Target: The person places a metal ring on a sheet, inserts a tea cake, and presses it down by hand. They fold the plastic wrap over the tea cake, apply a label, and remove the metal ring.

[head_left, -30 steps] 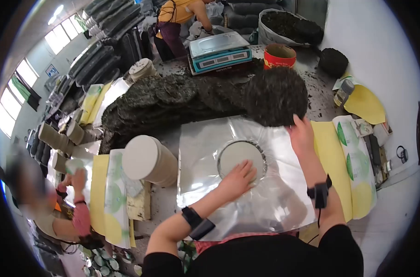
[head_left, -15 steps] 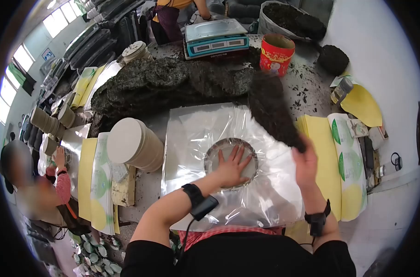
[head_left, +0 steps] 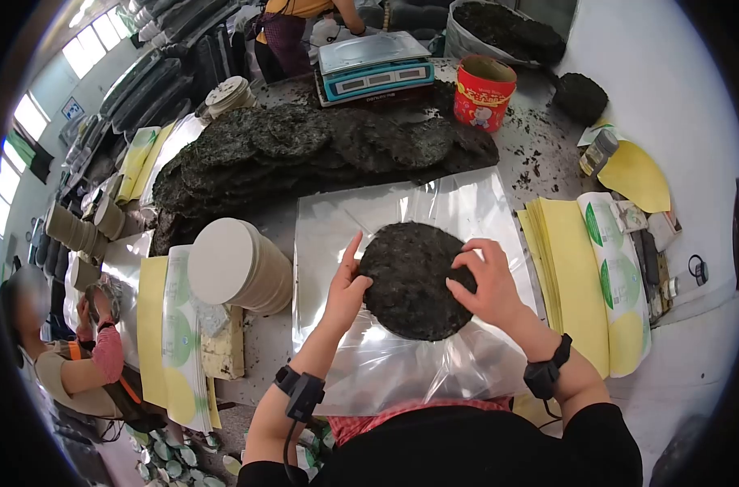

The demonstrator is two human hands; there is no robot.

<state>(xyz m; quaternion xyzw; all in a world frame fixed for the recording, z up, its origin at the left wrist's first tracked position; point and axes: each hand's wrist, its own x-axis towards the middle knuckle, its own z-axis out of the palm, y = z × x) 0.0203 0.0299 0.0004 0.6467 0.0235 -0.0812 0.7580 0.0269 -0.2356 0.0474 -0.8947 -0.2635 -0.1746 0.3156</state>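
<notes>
A dark round cake of dried seaweed lies over the middle of a sheet of clear plastic film in front of me. At its left edge, my left hand steadies it with the thumb, index finger stretched along the rim. My right hand grips the right edge, with curled fingertips and thumb on the dark surface. Behind the film, a long row of stacked dark seaweed cakes crosses the table. The round pale disc seen earlier on the film is hidden under the cake.
A stack of pale discs stands left of the film. Folded yellow and printed bags lie right, with more bags left. Behind are a scale and red bucket. A co-worker works at left; another person stands behind.
My right hand has brought the seaweed cake from the right onto the film's middle, covering the pale disc. My left hand has moved off that disc to the cake's left edge.
</notes>
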